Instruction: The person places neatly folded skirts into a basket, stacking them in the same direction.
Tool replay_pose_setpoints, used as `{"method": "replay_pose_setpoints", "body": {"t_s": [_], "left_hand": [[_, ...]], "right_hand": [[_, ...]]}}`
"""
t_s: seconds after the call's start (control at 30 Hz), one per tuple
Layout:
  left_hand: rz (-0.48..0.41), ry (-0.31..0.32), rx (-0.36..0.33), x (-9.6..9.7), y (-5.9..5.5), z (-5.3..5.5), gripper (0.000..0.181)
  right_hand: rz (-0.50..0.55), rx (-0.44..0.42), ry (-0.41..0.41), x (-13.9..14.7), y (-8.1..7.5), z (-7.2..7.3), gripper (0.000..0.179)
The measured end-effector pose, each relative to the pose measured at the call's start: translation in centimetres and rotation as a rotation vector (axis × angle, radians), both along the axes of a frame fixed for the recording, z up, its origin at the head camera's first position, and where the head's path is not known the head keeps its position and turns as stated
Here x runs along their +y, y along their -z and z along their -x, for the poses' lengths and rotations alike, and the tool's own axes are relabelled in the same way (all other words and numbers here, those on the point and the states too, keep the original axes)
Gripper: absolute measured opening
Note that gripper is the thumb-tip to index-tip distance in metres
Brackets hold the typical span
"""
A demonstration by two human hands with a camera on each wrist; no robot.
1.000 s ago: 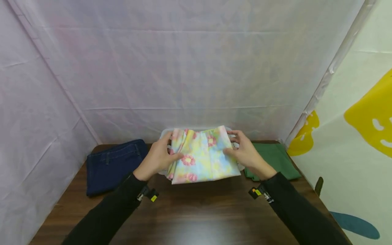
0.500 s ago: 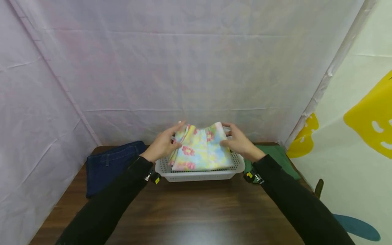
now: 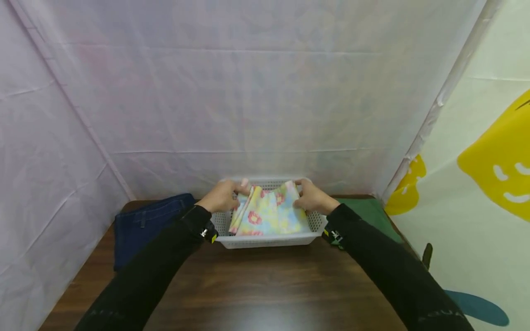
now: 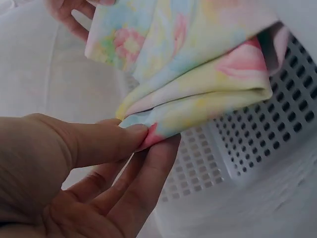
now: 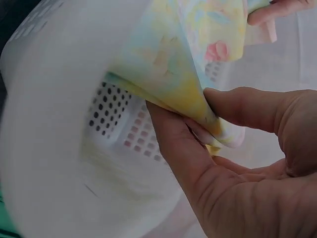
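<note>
A folded floral cloth [image 3: 269,214] in pink, yellow and pale blue lies within the white perforated basket [image 3: 269,240], its back edge raised. My left hand [image 3: 221,196] pinches its left edge; in the left wrist view the thumb presses the layered folds [image 4: 198,94] against the fingers. On the other side my right hand [image 3: 314,197] pinches the right edge between thumb and fingers, as the right wrist view shows. Perforated basket walls [image 5: 111,111] show below the cloth there. Whether the cloth's underside touches the basket floor, I cannot tell.
Dark blue folded jeans [image 3: 153,230] lie left of the basket, partly behind my left sleeve. A folded green cloth [image 3: 368,216] lies to the right. All stand on a brown wooden table [image 3: 265,285]. White fabric walls [image 3: 248,92] enclose the back and sides.
Both hands have lowered the floral cloth into the basket, whose front rim has come into sight. The jeans and the green cloth have stayed where they were.
</note>
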State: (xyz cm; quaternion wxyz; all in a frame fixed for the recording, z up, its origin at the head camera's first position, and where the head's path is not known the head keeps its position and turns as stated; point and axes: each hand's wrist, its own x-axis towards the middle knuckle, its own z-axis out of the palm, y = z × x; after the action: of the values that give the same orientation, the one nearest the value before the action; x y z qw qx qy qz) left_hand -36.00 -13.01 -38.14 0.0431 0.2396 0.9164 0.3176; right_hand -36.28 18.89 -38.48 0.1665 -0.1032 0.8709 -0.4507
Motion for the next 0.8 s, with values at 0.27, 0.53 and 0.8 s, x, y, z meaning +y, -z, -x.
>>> {"method": "replay_pose_setpoints", "body": {"t_s": [0.27,0.53,0.8], "left_hand": [[0.113,-0.017,-0.071,-0.7,1.1,0.3,0.048],[0.13,-0.032,-0.024,-1.0,1.2,0.1,0.038],[0.047,0.024,0.051,-1.4,1.5,-0.7,0.03]], "right_hand": [[-0.106,-0.017,0.007,-0.6,0.6,0.4,0.082],[-0.255,0.127,-0.015,0.0,1.0,0.3,0.068],[-0.209,0.315,-0.012,1.0,1.4,-0.6,0.047]]}}
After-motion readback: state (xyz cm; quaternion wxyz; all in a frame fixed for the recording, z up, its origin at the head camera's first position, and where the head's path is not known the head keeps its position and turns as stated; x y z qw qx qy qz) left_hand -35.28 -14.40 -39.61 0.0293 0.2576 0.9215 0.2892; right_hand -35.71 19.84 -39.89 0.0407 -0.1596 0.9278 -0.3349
